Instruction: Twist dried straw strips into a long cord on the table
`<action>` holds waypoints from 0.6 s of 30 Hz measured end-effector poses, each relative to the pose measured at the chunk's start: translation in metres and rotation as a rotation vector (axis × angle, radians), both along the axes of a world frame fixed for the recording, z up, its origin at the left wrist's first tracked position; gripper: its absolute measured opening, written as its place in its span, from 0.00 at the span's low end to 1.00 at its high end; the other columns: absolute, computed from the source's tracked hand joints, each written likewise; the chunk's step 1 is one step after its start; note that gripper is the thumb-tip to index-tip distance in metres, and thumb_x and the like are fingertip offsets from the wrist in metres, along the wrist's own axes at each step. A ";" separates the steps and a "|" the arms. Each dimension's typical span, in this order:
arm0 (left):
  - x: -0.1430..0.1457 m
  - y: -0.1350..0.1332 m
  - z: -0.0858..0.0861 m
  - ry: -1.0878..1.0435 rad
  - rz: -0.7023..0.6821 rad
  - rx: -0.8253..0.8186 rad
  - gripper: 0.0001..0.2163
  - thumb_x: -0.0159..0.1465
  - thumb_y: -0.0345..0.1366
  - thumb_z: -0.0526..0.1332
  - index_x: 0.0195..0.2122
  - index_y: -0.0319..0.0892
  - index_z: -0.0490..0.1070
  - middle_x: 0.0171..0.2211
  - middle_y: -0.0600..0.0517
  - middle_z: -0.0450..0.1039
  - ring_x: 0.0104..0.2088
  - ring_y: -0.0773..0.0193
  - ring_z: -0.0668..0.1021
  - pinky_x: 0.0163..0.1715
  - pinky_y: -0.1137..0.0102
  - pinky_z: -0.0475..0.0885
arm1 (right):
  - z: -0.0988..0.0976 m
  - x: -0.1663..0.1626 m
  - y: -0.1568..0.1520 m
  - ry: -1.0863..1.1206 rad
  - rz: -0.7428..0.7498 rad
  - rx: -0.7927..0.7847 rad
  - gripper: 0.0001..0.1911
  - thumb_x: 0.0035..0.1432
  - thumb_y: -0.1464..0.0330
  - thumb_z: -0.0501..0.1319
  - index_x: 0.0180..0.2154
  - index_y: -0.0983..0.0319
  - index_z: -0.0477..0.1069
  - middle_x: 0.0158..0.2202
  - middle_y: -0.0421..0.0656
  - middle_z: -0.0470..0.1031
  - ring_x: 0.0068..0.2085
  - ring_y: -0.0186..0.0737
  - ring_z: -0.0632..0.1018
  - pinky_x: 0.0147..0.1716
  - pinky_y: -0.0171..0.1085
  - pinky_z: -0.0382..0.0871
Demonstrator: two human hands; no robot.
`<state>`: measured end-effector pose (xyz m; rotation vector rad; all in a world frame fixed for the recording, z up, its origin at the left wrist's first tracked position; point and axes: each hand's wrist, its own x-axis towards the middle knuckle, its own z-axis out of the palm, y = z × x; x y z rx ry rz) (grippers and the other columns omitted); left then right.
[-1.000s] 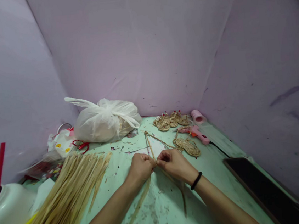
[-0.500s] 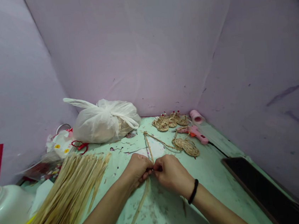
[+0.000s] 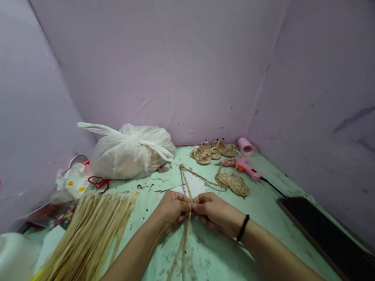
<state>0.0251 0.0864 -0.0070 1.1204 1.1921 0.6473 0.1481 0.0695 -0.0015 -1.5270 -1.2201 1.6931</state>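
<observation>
A thin braided straw cord [image 3: 187, 185] runs from a spot near the back of the table toward me. My left hand [image 3: 174, 210] pinches the cord's near end between thumb and fingers. From the other side my right hand [image 3: 215, 212], below a black wristband, pinches the same point, the fingertips nearly touching. Loose straw strands [image 3: 183, 252] trail below the hands onto the table. Beyond them the cord bends at its far end and leads right to a coiled straw piece [image 3: 234, 184]. The exact finger grip on single strands is too small to make out.
Long dry straw strips [image 3: 80, 241] lie at left, beside a white pot [image 3: 13, 270]. A tied white plastic bag [image 3: 131, 151] sits behind. At right are a pink glue gun [image 3: 247, 168], woven straw pieces [image 3: 209, 152], a pink thread spool [image 3: 246, 146] and a dark phone-like slab [image 3: 328, 237].
My right hand has turned, its fingers now lower and more open beneath the pinch. More loose strands show below the hands, spread on the table.
</observation>
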 end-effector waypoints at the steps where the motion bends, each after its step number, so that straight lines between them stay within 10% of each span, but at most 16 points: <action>1: 0.000 0.000 0.000 0.018 -0.002 0.002 0.02 0.42 0.28 0.55 0.14 0.37 0.62 0.08 0.58 0.57 0.08 0.77 0.55 0.11 0.78 0.45 | -0.004 0.000 0.001 -0.050 -0.019 0.060 0.07 0.46 0.75 0.55 0.19 0.64 0.60 0.10 0.32 0.55 0.12 0.23 0.54 0.13 0.27 0.44; 6: -0.005 0.000 0.002 0.160 -0.131 0.081 0.03 0.43 0.27 0.54 0.14 0.37 0.63 0.09 0.58 0.56 0.10 0.76 0.57 0.12 0.77 0.49 | -0.020 0.004 0.009 -0.110 -0.093 0.233 0.05 0.38 0.78 0.55 0.16 0.65 0.62 0.11 0.34 0.59 0.15 0.23 0.55 0.15 0.28 0.44; 18: 0.004 -0.025 0.026 0.854 -0.249 0.238 0.05 0.47 0.32 0.56 0.20 0.37 0.70 0.17 0.50 0.67 0.21 0.65 0.69 0.20 0.73 0.59 | -0.017 0.000 0.003 -0.003 -0.119 0.109 0.01 0.36 0.74 0.53 0.18 0.64 0.62 0.10 0.33 0.59 0.12 0.24 0.53 0.13 0.30 0.39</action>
